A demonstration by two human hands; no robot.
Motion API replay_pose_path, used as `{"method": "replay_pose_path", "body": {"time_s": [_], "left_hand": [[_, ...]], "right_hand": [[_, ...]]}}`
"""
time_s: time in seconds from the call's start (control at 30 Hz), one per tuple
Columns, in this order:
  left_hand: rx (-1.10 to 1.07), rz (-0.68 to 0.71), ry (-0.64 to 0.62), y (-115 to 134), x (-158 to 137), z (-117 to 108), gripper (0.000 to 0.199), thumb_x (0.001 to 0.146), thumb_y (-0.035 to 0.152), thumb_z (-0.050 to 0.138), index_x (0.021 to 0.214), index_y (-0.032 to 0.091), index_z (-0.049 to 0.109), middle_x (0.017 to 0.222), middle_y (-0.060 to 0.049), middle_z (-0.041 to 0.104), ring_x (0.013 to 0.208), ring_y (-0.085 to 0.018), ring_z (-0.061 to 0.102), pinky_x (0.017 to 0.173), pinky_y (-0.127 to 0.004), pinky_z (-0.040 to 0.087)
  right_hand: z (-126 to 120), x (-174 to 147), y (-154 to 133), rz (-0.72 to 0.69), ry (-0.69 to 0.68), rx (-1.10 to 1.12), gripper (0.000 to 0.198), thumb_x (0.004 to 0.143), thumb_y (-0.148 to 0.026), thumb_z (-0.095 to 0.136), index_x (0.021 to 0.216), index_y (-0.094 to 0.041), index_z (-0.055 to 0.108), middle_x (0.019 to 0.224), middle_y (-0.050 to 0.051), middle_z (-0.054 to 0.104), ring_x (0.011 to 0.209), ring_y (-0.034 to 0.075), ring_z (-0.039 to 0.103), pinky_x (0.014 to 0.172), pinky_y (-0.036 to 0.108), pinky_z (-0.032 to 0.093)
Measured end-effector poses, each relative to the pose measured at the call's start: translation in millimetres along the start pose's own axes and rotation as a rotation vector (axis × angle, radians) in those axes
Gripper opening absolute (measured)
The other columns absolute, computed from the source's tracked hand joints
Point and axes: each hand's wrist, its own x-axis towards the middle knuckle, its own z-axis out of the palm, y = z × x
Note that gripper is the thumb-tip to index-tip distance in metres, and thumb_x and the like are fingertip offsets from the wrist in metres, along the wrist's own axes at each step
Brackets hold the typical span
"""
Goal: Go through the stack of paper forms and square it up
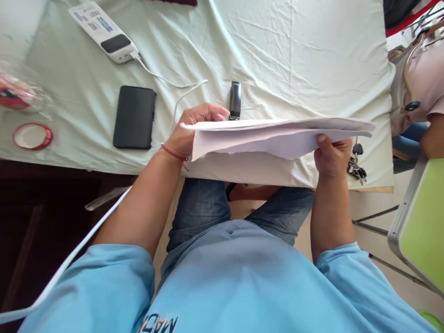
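My right hand (331, 155) grips a small stack of white paper sheets (249, 138) at its right end, with the thumb on the near face. The stack is held nearly on edge above the table's front, and its sheets spread apart a little on the near side. At the left end, my left hand (199, 120) is closed about the sheets, its fingers lying along their far side; the paper hides its palm and thumb. Just beyond the left fingertips lies a black stapler (235, 99), its near end close to the paper's upper edge.
A black rectangular case (134, 117) and a white power bank (104, 32) with a white cable (156, 76) lie left on the cloth-covered table (263, 51). Further left is a red-rimmed tape roll (33, 136). Keys (356, 169) lie right, near a green table (423, 222) and another person (423, 78).
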Motion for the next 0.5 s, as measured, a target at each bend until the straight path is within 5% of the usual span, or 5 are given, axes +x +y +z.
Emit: {"method": "replay_pose_path", "body": {"time_s": [0.13, 0.23, 0.3, 0.4, 0.5], "left_hand": [[0.051, -0.067, 0.003, -22, 2, 0, 0.039, 0.077, 0.052, 0.099, 0.099, 0.021, 0.089, 0.093, -0.007, 0.080, 0.082, -0.022, 0.069, 0.075, -0.034, 0.056], [0.108, 0.042, 0.024, -25, 5, -1, 0.035, 0.077, 0.051, 0.101, 0.081, 0.020, 0.085, 0.086, -0.006, 0.078, 0.080, -0.020, 0.065, 0.075, -0.034, 0.051], [0.119, 0.104, 0.015, -21, 7, -2, 0.037, 0.075, 0.051, 0.105, 0.088, 0.021, 0.088, 0.088, -0.004, 0.079, 0.081, -0.019, 0.064, 0.075, -0.032, 0.049], [0.131, 0.000, -0.079, -19, 9, -6, 0.047, 0.073, 0.052, 0.106, 0.106, 0.021, 0.093, 0.098, -0.002, 0.085, 0.086, -0.018, 0.069, 0.077, -0.030, 0.054], [0.219, -0.068, -0.129, -27, 9, -9, 0.045, 0.076, 0.059, 0.103, 0.085, 0.018, 0.087, 0.085, -0.003, 0.080, 0.082, -0.020, 0.068, 0.081, -0.035, 0.061]], "right_hand": [[-1, -1, 13, 0.074, -0.040, -0.036, 0.063, 0.060, -0.073, 0.112, 0.097, -0.030, 0.084, 0.101, 0.004, 0.086, 0.104, 0.029, 0.083, 0.105, 0.052, 0.073], [0, 3, 17, 0.083, -0.022, -0.056, 0.072, 0.058, -0.078, 0.111, 0.108, -0.033, 0.084, 0.113, 0.005, 0.088, 0.122, 0.033, 0.084, 0.118, 0.058, 0.071], [0, 4, 17, 0.088, -0.009, -0.053, 0.075, 0.058, -0.079, 0.110, 0.109, -0.031, 0.084, 0.114, 0.005, 0.089, 0.123, 0.034, 0.084, 0.123, 0.061, 0.069], [-3, 3, 20, 0.153, -0.029, -0.073, 0.076, 0.055, -0.076, 0.112, 0.108, -0.029, 0.085, 0.109, 0.005, 0.088, 0.116, 0.033, 0.084, 0.122, 0.062, 0.070], [-4, 0, 25, 0.196, -0.061, -0.116, 0.076, 0.054, -0.071, 0.114, 0.112, -0.030, 0.085, 0.112, 0.005, 0.089, 0.120, 0.033, 0.084, 0.119, 0.061, 0.071]]}}
